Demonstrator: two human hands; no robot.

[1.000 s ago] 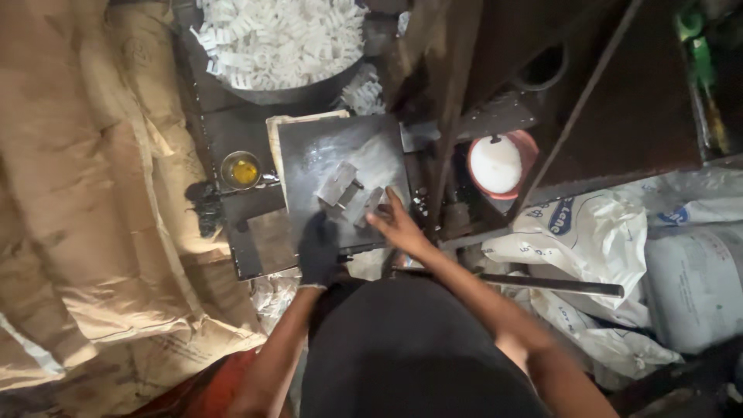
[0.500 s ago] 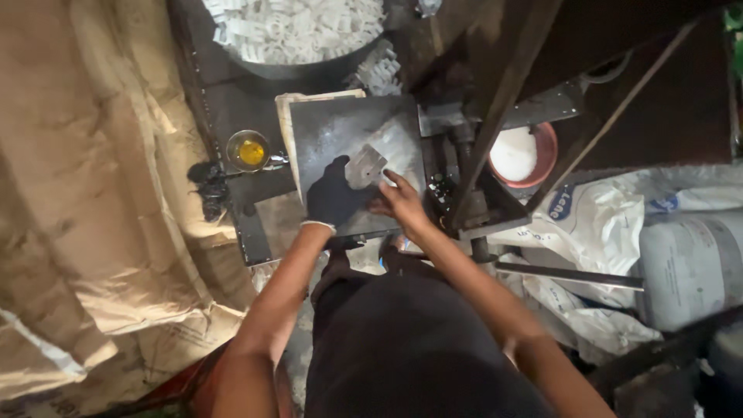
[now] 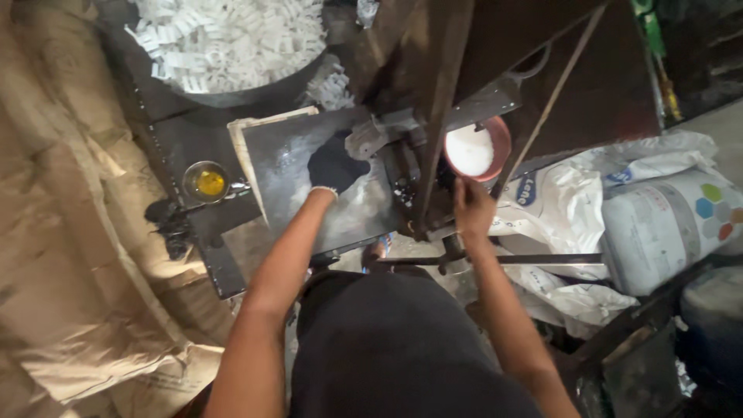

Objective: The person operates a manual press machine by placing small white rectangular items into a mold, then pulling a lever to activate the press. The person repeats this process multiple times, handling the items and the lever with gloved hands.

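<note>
My left hand (image 3: pixel 335 166), in a black glove, lies on a dusty grey metal plate (image 3: pixel 286 166). Its fingers close around a small grey metal piece (image 3: pixel 367 139) at the foot of a dark press frame (image 3: pixel 435 116). My right hand (image 3: pixel 470 207) is bare and reaches up to the near rim of a red bowl (image 3: pixel 503 139) filled with white powder. Nothing shows in its fingers. The press upright stands between the two hands and hides part of the bowl.
A large dark pan (image 3: pixel 232 42) heaped with white moulded pieces sits at the back. A small tin of yellow liquid (image 3: pixel 207 183) stands left of the plate. Brown sacks (image 3: pixel 62 232) lie left, white bags (image 3: pixel 658 224) right. A metal rod (image 3: pixel 503 259) crosses near my waist.
My right hand left the plate and moved right to the red bowl. My gloved left hand slid up the plate with the metal piece toward the press. The view shifted.
</note>
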